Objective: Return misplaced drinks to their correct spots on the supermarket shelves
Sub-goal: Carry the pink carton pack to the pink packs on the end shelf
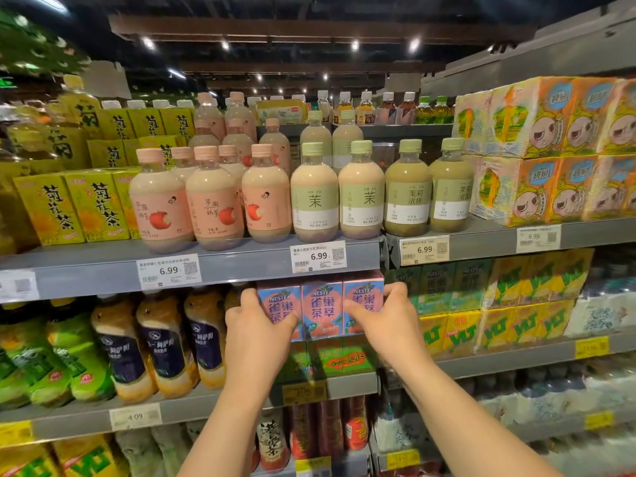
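Supermarket shelving is filling the head view, grey rails carrying price tags under a dark ceiling with spotlights. On the second shelf (192, 406) down, a pink pack of tea cartons (321, 309) is sitting on top of a green pack (327, 361), just right of the dark-labelled milk tea bottles (165, 346) and left of the yellow and green cartons (457, 330). The left hand (256, 333) is gripping the pack's left end, fingers curling round the corner and thumb lying across the front. The right hand (389, 320) is gripping the right end, fingers wrapping over the top corner.

Three carton faces are showing on the pack's front; how many sit behind is hidden. It is looking shrink-wrapped, so it will probably be moderately heavy, fairly stiff and a little slippery; holding both ends, as now, looks the safest way, with support underneath once it is clear of the shelf.

On the shelf above, three pink-capped bottles (215, 197) are standing in the front row beside four green-capped bottles (361, 191).
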`<state>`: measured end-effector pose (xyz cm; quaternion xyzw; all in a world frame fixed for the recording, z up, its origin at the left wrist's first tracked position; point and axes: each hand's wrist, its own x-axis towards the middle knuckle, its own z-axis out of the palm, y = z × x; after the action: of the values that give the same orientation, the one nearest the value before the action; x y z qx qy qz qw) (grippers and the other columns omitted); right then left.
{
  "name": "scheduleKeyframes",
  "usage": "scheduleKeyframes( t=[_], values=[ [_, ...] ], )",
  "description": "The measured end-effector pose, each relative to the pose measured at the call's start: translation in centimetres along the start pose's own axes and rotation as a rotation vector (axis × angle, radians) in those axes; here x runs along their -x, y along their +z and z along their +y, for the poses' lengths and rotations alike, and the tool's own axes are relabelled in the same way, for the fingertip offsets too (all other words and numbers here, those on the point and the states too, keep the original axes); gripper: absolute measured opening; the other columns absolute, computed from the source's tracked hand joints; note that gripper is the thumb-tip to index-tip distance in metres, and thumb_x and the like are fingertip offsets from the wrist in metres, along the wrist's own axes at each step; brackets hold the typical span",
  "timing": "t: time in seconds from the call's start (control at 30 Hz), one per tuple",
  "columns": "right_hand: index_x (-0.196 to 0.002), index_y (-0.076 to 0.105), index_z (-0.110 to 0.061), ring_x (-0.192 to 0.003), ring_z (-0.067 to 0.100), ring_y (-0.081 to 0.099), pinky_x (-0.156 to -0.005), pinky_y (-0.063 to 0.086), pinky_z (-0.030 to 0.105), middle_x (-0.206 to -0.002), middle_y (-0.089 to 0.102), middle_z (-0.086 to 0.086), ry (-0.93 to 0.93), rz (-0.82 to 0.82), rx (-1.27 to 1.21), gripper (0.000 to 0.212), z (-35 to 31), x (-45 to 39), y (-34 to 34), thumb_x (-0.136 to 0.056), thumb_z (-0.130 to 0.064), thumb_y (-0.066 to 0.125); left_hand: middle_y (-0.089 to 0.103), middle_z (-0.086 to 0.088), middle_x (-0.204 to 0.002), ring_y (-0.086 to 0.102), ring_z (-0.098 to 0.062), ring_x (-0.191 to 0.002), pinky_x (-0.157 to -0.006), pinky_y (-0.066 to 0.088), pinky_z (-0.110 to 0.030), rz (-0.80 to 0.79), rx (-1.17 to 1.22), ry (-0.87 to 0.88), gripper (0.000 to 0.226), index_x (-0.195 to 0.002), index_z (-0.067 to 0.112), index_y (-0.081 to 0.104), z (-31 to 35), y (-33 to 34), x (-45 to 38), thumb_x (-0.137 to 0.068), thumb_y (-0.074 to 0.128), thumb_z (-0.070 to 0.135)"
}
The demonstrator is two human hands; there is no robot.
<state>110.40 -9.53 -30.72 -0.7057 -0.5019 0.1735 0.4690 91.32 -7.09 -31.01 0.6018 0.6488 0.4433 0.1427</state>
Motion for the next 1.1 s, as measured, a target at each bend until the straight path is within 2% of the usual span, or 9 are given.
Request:
scheduleKeyframes(
  t=[0.1, 0.2, 0.3, 0.37, 0.53, 0.63, 0.73, 0.97, 1.1],
  values=[
    [-0.104, 0.044, -0.02, -0.076, 0.003, 0.06, -0.049, 0.038, 0.013, -0.087, 0.058, -0.014, -0.004, 0.052, -0.038, 0.052, 0.5, 0.5, 0.0, -0.077, -0.047, 0.079, 0.053, -0.007, -0.093, 0.052, -0.03, -0.094, -0.063, 0.045, -0.036, 0.059, 0.045, 0.049, 0.052, -0.099, 0.016, 0.044, -0.3, 0.3, 0.7, -0.074, 0.078, 0.046],
    [-0.109, 0.045, -0.024, -0.081, 0.006, 0.066, -0.054, 0.045, 0.014, -0.089, 0.061, -0.015, -0.01, 0.108, -0.068, 0.06, 0.8, 0.6, 0.5, -0.071, -0.051, 0.082, 0.057, -0.003, -0.093, 0.057, -0.029, -0.093, -0.064, 0.047, -0.038, 0.105, 0.039, 0.078, 0.052, -0.099, 0.021, 0.042, -0.5, 0.5, 1.1, -0.074, 0.077, 0.051],
    [-0.132, 0.042, -0.021, -0.101, 0.014, 0.063, -0.08, 0.056, 0.031, -0.113, 0.059, -0.006, -0.023, 0.113, -0.078, 0.085, 0.7, 0.5, 1.2, -0.067, -0.058, 0.082, 0.066, 0.002, -0.091, 0.064, -0.026, -0.086, -0.067, 0.054, -0.043, 0.13, 0.015, 0.031, 0.052, -0.101, 0.026, 0.045, -1.1, 0.3, 0.8, -0.072, 0.074, 0.059],
    [-0.14, 0.041, -0.02, -0.111, 0.015, 0.055, -0.09, 0.049, 0.029, -0.124, 0.052, -0.002, -0.047, 0.123, -0.048, 0.092, 0.5, 0.5, 1.4, -0.067, -0.057, 0.082, 0.067, 0.002, -0.089, 0.065, -0.025, -0.086, -0.068, 0.055, -0.043, 0.125, -0.007, 0.022, 0.056, -0.103, 0.025, 0.052, -1.4, 0.3, 0.4, -0.069, 0.073, 0.064],
    [-0.135, 0.045, -0.02, -0.107, 0.014, 0.056, -0.084, 0.049, 0.028, -0.121, 0.054, -0.002, -0.044, 0.113, -0.033, 0.084, 0.3, 0.7, 1.2, -0.068, -0.051, 0.085, 0.059, 0.0, -0.09, 0.058, -0.021, -0.084, -0.06, 0.046, -0.034, 0.072, -0.02, 0.104, 0.055, -0.1, 0.024, 0.056, -1.2, 0.9, 0.3, -0.065, 0.077, 0.062],
    [-0.125, 0.046, -0.018, -0.095, 0.013, 0.056, -0.072, 0.044, 0.025, -0.108, 0.06, -0.005, -0.028, 0.112, -0.035, 0.076, 0.0, 0.8, 0.8, -0.068, -0.049, 0.086, 0.056, -0.007, -0.1, 0.054, -0.026, -0.096, -0.07, 0.046, -0.037, 0.085, 0.071, 0.116, 0.062, -0.11, 0.016, 0.055, -1.3, 1.3, 0.6, -0.066, 0.083, 0.05],
    [-0.113, 0.048, -0.02, -0.086, 0.015, 0.062, -0.068, 0.051, 0.031, -0.094, 0.064, -0.007, -0.016, 0.149, -0.016, 0.073, 0.0, 0.8, 0.6, -0.062, -0.054, 0.087, 0.057, -0.007, -0.104, 0.052, -0.028, -0.104, -0.081, 0.048, -0.042, 0.092, 0.159, 0.162, 0.062, -0.112, 0.011, 0.056, -1.6, 1.6, 0.9, -0.066, 0.085, 0.041],
    [-0.099, 0.05, -0.032, -0.075, 0.011, 0.069, -0.061, 0.061, 0.038, -0.086, 0.069, -0.01, 0.013, 0.177, -0.066, 0.071, 1.1, 2.4, 0.3, -0.048, -0.065, 0.086, 0.061, 0.002, -0.096, 0.061, -0.022, -0.09, -0.067, 0.044, -0.032, 0.048, 0.249, 0.149, 0.06, -0.112, 0.021, 0.054, -1.9, 0.6, 2.1, -0.066, 0.084, 0.044],
    [-0.092, 0.05, -0.035, -0.076, 0.009, 0.07, -0.064, 0.061, 0.038, -0.086, 0.07, -0.011, 0.017, 0.199, -0.099, 0.061, 1.5, 3.9, -0.4, -0.051, -0.057, 0.089, 0.062, 0.005, -0.098, 0.062, -0.019, -0.09, -0.07, 0.053, -0.037, 0.041, 0.231, 0.146, 0.063, -0.114, 0.026, 0.053, -1.7, 0.0, 3.3, -0.065, 0.084, 0.05]
  ],
)
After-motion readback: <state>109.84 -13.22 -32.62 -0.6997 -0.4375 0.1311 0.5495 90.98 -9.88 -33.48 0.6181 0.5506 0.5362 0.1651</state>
